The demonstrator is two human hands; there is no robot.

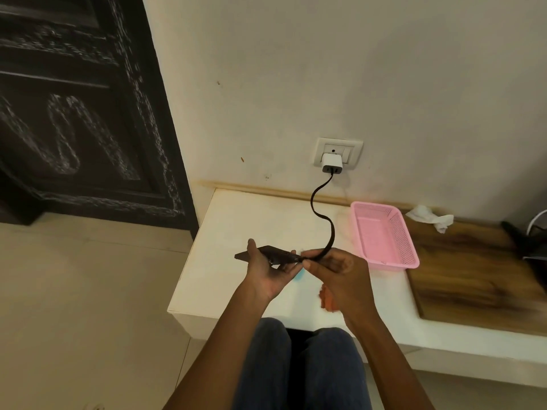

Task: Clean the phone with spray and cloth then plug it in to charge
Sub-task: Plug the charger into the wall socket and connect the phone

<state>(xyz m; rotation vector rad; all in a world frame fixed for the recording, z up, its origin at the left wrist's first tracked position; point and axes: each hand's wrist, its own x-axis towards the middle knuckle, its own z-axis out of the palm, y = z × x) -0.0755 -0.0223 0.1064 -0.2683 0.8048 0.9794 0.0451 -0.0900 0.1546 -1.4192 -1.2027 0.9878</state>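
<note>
Left hand (268, 272) is gripping the phone (260, 253) edge-on over the white shelf (236, 232); right hand (334, 269) is pinching the black cable (322, 220) end at the phone's right edge; cable is running up to the white charger (332, 163); no legible markings.

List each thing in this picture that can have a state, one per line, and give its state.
Phone: held edge-on in left hand, above the table.
Cable: free end pinched by right hand at the phone's end; whether seated, cannot tell.
Charger: plugged into wall socket.
Pink basket: upright, empty.
White cloth: crumpled, lying by the wall.
</note>
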